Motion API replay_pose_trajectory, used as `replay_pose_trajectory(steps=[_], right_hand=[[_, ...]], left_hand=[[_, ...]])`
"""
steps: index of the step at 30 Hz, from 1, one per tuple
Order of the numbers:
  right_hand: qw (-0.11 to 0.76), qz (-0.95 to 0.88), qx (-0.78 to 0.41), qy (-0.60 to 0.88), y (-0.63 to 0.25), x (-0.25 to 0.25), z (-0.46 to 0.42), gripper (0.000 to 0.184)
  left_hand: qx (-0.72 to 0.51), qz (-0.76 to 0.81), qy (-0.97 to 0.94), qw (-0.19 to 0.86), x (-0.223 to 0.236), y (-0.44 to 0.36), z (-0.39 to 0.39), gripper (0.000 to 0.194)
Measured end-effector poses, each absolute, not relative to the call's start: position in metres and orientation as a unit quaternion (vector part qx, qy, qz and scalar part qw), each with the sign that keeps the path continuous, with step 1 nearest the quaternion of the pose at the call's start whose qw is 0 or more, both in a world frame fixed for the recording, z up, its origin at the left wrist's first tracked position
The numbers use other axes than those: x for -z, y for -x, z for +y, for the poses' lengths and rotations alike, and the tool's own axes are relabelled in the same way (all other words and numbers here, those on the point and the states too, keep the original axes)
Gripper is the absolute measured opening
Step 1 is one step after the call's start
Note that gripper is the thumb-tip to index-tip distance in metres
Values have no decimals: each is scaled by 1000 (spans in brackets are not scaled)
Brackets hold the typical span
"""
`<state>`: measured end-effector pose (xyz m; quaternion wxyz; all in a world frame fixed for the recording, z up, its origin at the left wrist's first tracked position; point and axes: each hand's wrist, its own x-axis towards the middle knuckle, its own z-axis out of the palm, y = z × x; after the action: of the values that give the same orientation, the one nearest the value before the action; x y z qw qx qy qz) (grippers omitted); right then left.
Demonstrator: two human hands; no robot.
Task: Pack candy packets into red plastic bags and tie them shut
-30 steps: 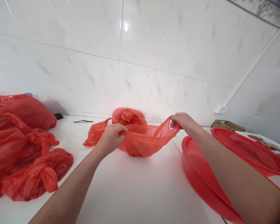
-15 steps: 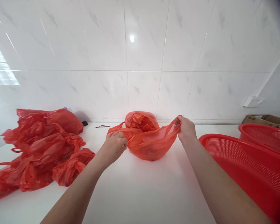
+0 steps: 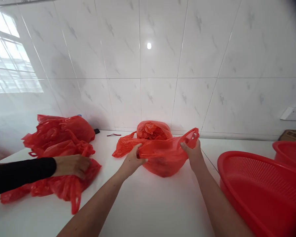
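A red plastic bag [image 3: 162, 158] with something inside rests on the white counter [image 3: 148, 204], near the tiled wall. My left hand [image 3: 132, 161] pinches the bag's left rim, fingers closed on the plastic. My right hand [image 3: 192, 153] grips the right handle loop, also closed. The bag's mouth is stretched between both hands. Behind it a second bunched red bag [image 3: 151, 130] leans against the wall.
A pile of red plastic bags [image 3: 56, 135] lies at the left. Another person's hand [image 3: 72, 165] in a black sleeve rests on a red bag [image 3: 64, 186] there. A red perforated basin [image 3: 261, 187] sits at the right, another red basin [image 3: 289, 149] behind it.
The view has swung left. Another person's hand has come in from the left onto a red bag. My hands have shifted their hold on the bag and lifted its rim a little.
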<state>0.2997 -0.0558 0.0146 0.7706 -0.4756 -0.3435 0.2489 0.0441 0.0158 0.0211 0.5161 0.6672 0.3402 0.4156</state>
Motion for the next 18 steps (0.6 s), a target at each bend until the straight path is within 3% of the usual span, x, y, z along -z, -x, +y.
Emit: replay_pose_trajectory(steps=[3,5,11,13,16,18], right_hand=[[766,-312,-358,433,-302,-23,-52,42],[783,-310,-358,403,-306,-27,-52,31],[850,-240,-420,207,-320,-32,-50,16],[835,-252,-440,212,-315,-36,-51,21],[785,-328,-439,288,-296,-47,-55,52],[719,-410,-419,372,-280,-54,-58,61]], left_hand=[[-471,297,-628,544,-36,-57,25,19],[-497,275,-601,562,-49,-62,30,6],[-498,228,-485,682,-60,-73,36,13],[-493,235,-447,709,-54,-79,36,15],[-490,251,-404,730,-46,-86,36,15],[-489,262,-389,735,-44,-90,35,17]])
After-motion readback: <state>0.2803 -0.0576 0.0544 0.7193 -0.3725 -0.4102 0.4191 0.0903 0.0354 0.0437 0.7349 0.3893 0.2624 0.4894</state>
